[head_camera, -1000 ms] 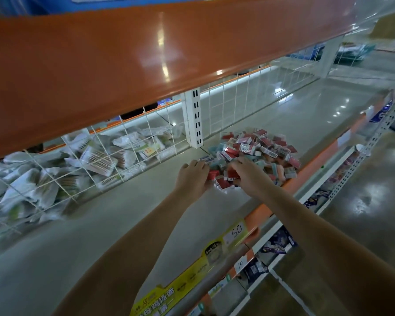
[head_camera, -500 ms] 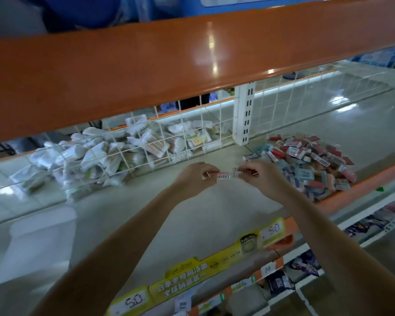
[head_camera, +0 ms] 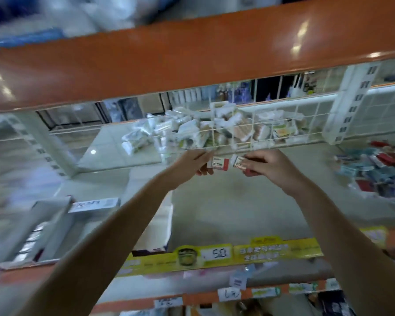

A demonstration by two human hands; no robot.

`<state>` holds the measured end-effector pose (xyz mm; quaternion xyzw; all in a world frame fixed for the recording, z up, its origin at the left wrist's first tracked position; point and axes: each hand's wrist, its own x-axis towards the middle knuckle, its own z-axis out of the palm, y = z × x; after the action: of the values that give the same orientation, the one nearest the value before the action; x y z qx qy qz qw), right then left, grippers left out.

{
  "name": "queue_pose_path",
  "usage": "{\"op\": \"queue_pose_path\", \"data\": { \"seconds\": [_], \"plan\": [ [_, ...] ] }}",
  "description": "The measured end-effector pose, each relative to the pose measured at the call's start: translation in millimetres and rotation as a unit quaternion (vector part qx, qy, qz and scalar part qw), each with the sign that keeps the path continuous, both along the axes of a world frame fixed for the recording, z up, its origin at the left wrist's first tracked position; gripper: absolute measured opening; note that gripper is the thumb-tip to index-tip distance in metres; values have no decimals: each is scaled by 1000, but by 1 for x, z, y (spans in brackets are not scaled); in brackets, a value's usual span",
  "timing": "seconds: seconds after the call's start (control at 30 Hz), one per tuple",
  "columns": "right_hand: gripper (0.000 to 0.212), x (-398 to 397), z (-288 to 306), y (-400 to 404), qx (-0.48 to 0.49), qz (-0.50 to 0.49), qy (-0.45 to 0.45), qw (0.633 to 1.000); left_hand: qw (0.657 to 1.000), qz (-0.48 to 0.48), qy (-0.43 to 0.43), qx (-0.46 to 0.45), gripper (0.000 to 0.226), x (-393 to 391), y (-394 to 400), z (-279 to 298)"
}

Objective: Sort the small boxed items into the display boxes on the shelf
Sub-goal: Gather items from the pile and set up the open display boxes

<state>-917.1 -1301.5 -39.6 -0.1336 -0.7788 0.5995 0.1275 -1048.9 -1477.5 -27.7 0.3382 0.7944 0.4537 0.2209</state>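
Now two small white-and-red cardboard boxes have been lifted off the shelf pile: one (head_camera: 219,163) is pinched in the left hand (head_camera: 193,166), one (head_camera: 237,161) in the right hand (head_camera: 270,167), carried leftward toward the grey open-topped display boxes (head_camera: 43,226); placement is judged next

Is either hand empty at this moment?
No: the left hand pinches a small white-and-red box, and the right hand grips another small box.

Price tag (head_camera: 217,254) on the yellow strip (head_camera: 276,253): 50
Yellow strip words: too blurry to read
Small box (head_camera: 219,164) in the left hand (head_camera: 192,166): print too small to read
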Motion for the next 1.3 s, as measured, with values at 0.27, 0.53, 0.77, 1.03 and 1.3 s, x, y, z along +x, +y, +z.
{"op": "queue_pose_path", "data": {
  "seconds": [0.27,0.53,0.77,1.03,1.3],
  "plan": [
    [16,-62,25,-129,-9,73,-21,997,998,42,37,26,30,-48,-142,15],
    [16,-136,36,-256,18,131,-41,990,991,71,110,-9,31,-101,-285,17],
    [17,-183,20,-335,41,170,-69,982,983,134,122,-29,34,-135,-374,3],
    [15,-229,2,-392,190,227,-100,950,976,205,79,-7,30,-155,-429,-14],
    [20,-253,-24,-424,328,233,-131,906,981,190,41,3,23,-160,-445,-34]
  ]
}}
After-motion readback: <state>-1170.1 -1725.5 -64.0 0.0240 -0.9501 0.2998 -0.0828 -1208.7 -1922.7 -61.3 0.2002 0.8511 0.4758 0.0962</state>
